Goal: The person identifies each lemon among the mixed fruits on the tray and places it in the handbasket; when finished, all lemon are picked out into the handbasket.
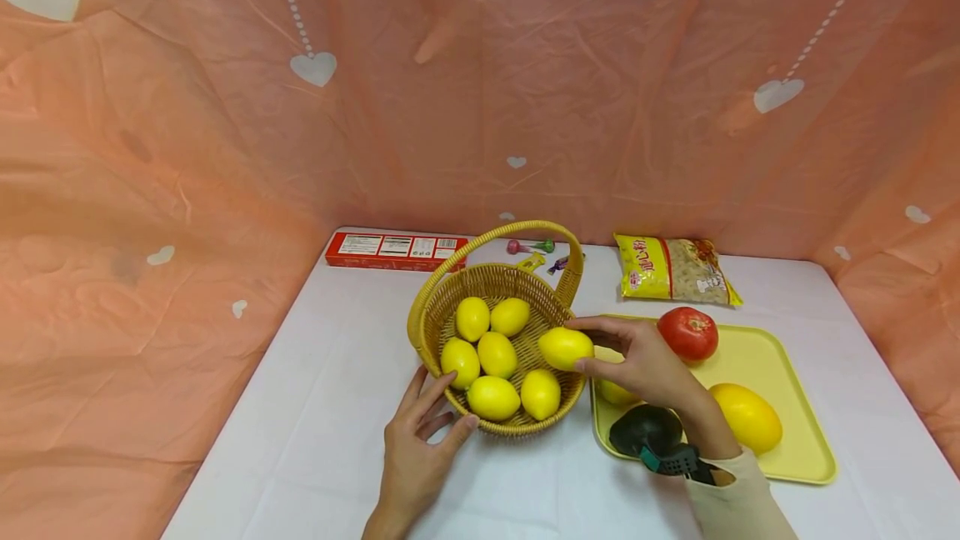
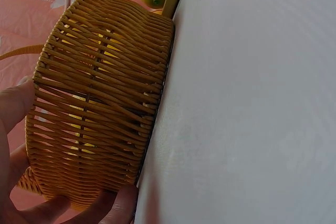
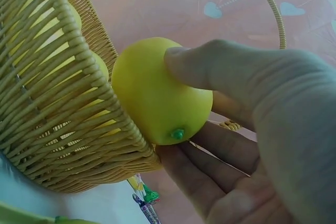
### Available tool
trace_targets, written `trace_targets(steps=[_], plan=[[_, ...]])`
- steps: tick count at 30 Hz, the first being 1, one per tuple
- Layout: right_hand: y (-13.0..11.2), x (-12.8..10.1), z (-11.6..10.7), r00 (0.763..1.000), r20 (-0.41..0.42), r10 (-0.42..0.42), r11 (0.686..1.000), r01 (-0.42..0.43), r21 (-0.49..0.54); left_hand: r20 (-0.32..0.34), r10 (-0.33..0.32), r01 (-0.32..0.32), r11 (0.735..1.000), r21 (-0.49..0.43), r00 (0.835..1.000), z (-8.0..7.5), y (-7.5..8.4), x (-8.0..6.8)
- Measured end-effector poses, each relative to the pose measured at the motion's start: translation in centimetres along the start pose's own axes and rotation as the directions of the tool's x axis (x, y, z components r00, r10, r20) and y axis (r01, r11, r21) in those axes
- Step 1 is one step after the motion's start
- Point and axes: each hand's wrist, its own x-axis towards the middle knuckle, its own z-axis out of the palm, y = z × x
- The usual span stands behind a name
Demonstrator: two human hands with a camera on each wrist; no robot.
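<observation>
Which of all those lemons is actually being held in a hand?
The lemon at the basket's right rim, pinched by the right hand. The six other lemons lie loose inside the basket, untouched; the left hand only touches the basket's outer wall.

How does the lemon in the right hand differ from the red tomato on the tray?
The lemon is yellow and oval; the tomato is red and rounder. The right hand pinches the lemon over the basket rim; the tomato rests untouched on the yellow tray. Both look smooth and glossy.
</observation>
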Motion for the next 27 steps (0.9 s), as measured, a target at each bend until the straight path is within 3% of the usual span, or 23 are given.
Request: trace_targets(steps=[12,20,27], plan=[[-0.4,0.2,0.7,1.000,-0.024,-0.008,0.994,0.005,-0.112,-0.002,-0.009,0.009,1.000,-0.012,1.000,0.0,0.2,0.0],[-0.5,0.1,0.3,1.000,-0.013,0.004,0.997,-0.005,-0.078,-0.005,0.002,-0.002,1.000,-0.003,1.000,0.0,0.2,0.0],[0.4,-0.8,-2.0,0.999,-0.039,-0.019,1.000,0.020,0.015,0.002,0.016,-0.016,1.000,-0.012,1.000,0.1,0.0,0.0]])
